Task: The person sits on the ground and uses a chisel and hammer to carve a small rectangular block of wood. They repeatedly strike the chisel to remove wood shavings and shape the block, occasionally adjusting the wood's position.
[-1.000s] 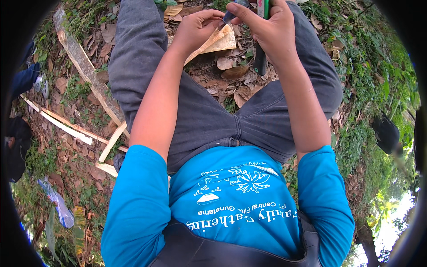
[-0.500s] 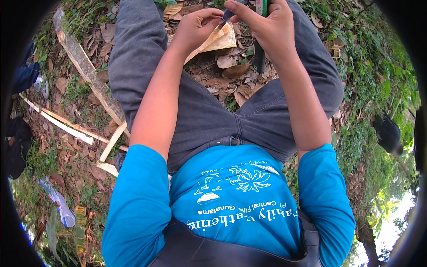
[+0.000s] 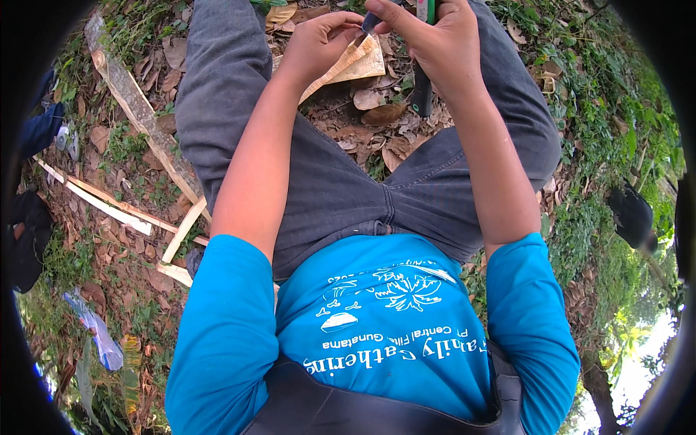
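Note:
Near the top edge my left hand [image 3: 319, 45] is closed in a pinch, its fingertips at a small dark blue piece [image 3: 370, 22] with a brownish lower end. The thumb of my right hand [image 3: 448, 51] touches the same piece from the other side. My right fingers are wrapped around a green tool [image 3: 431, 11] whose top runs out of view. A black handle [image 3: 421, 93] sticks out below that hand and seems to belong to the tool. Beneath my left hand lies a pale wooden board [image 3: 366, 65] with a rough-cut edge, between my legs.
Dry leaves [image 3: 384, 114] cover the ground between my legs. A long branch [image 3: 134, 105] and several split wood strips [image 3: 109, 206] lie to the left. Farther left are a clear plastic bag [image 3: 105, 344] and a dark-clothed person's leg [image 3: 40, 130]. Green plants [image 3: 616, 130] grow on the right.
Both hands keep nearly the same place. The small dark blue piece has shifted and tilted slightly between them, and the black handle has moved very slightly upward.

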{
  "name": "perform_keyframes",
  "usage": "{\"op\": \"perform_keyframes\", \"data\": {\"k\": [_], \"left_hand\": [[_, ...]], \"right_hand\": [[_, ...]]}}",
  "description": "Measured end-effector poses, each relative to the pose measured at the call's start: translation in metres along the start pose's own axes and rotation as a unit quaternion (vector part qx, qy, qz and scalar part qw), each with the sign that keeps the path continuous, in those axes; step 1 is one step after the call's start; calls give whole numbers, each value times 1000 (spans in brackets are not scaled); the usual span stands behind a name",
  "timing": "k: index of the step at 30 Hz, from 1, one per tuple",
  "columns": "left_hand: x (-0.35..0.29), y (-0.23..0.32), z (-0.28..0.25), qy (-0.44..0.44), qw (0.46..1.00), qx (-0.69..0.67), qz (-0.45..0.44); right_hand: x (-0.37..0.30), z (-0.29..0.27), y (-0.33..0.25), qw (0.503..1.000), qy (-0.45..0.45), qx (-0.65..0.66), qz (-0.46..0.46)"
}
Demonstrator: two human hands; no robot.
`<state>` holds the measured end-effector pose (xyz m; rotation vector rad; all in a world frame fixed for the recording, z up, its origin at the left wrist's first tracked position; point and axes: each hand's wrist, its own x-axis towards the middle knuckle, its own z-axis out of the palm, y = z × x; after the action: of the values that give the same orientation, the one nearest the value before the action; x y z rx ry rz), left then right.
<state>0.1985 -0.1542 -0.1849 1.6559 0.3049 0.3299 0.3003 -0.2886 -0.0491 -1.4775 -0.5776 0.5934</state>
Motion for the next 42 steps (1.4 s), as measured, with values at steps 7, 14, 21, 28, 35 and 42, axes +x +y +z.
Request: {"op": "perform_keyframes", "data": {"k": [7, 14, 21, 28, 35, 42], "left_hand": [[1, -3, -2, 3, 1000, 27, 7], [2, -3, 5, 13, 1000, -21, 10], [3, -2, -1, -56, 994, -96, -21], [3, -8, 3, -54, 976, -207, -27], [3, -12, 3, -54, 978, -199, -34], [4, -9, 3, -56, 978, -198, -30]], "right_hand": [[0, 2, -2, 1000, 1, -17, -5], [1, 2, 3, 997, 4, -67, -34], [3, 4, -3, 998, 11, -57, -19], [4, 6, 0, 998, 14, -61, -21], [6, 6, 4, 999, 15, -41, -24], [6, 4, 3, 998, 15, -59, -29]]}}
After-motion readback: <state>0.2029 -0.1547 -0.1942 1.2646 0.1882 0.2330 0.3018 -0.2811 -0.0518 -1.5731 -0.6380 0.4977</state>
